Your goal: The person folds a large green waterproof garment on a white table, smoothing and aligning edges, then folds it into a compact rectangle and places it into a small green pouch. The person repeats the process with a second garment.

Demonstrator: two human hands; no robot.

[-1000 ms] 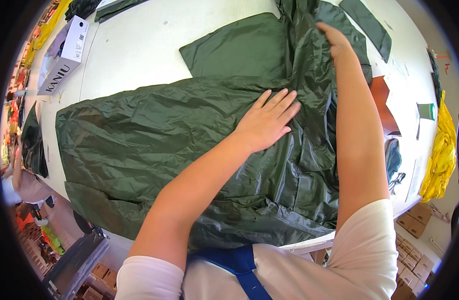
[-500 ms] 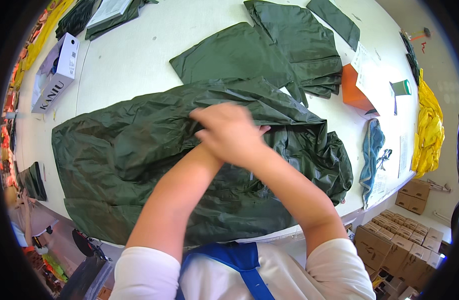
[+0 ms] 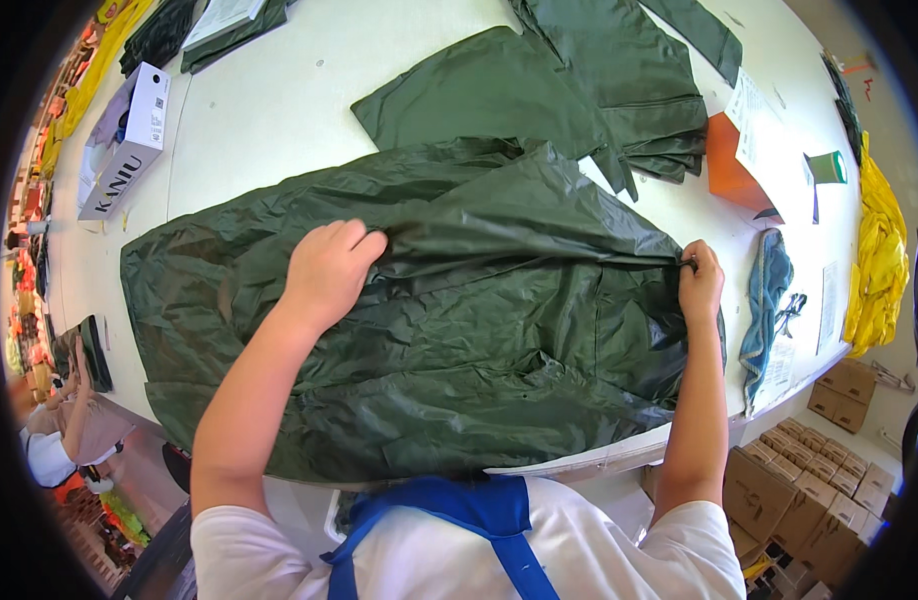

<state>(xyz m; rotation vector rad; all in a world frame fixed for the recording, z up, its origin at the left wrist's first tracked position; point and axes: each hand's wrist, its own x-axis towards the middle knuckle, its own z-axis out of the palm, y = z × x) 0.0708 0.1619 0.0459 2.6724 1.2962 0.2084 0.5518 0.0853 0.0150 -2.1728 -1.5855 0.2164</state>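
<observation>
A large dark green waterproof garment lies spread and creased across the near part of the table. My left hand is closed on a fold of it, left of the middle. Farther right, my right hand pinches the garment's edge near its right end. A raised flap of the fabric stretches between my two hands, with a smoother layer lying below it. The ends of my fingers on both hands are partly hidden by the cloth.
More green pieces lie behind on the white table. A white box stands at left, an orange-sided box at right. Beside that lies a blue cloth. Yellow fabric hangs at the right edge; cartons are stacked below. Another person is at far left.
My hands were crossed near the middle of the garment. They have come apart, the right one out to the right end, drawing the flap taut. My view has shifted slightly.
</observation>
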